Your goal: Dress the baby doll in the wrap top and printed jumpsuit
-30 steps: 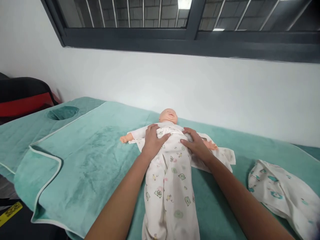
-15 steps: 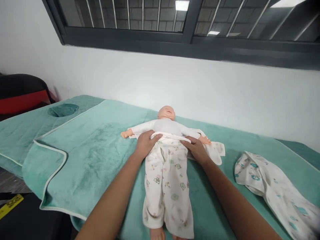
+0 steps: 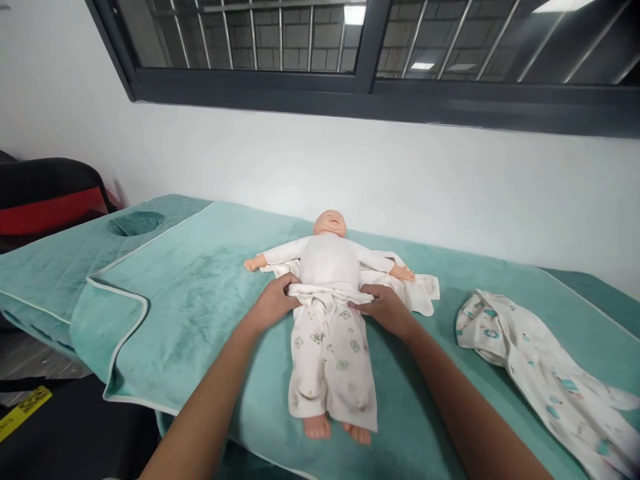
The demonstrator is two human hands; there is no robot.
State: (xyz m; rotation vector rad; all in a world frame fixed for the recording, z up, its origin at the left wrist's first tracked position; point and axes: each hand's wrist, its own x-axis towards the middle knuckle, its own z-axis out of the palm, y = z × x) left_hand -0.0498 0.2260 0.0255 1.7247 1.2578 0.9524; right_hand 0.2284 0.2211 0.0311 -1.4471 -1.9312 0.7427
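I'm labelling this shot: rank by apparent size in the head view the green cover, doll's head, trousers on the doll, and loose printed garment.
1. Green cover
2. Loose printed garment and trousers: unsure, since the garment reaches nearer the camera and runs out of frame
3. Doll's head

the doll (image 3: 327, 260), bald and pale pink in a plain white long-sleeved top, lay on its back on the green cover (image 3: 200, 320), head away, arms spread and bare feet nearest. its white trousers (image 3: 330, 353), printed with small green and pinkish figures, sat low at the hips below the rounded belly, the waistband bunched in folds, the wide leg ends loose around the ankles, with both feet poking out.
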